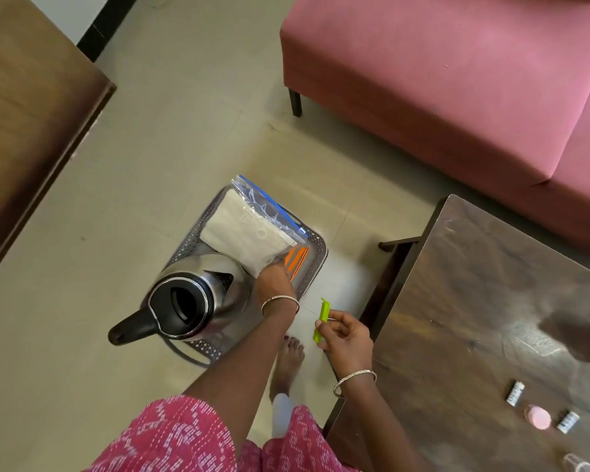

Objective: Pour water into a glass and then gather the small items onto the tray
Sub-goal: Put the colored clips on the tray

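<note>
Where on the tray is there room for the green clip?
Only the narrow strip along the tray's right rim, beside the orange clips. The kettle fills the near end, the zip bag covers the far end, and the left hand sits between them. The right hand holds the green clip.

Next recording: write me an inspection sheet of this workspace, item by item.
Surface: dark wooden table, scuffed; tiled floor.
Job's things: grey tray carries kettle, zip bag, orange clips; batteries, pink-lidded jar and clear glass on table.
Clutter: nothing seen.
Hands: left hand on bag's corner, grip hidden; right hand pinches green clip.
Cables: dark loop below tray, possibly a cord.
Surroundings: pink sofa; brown furniture at left.
</note>
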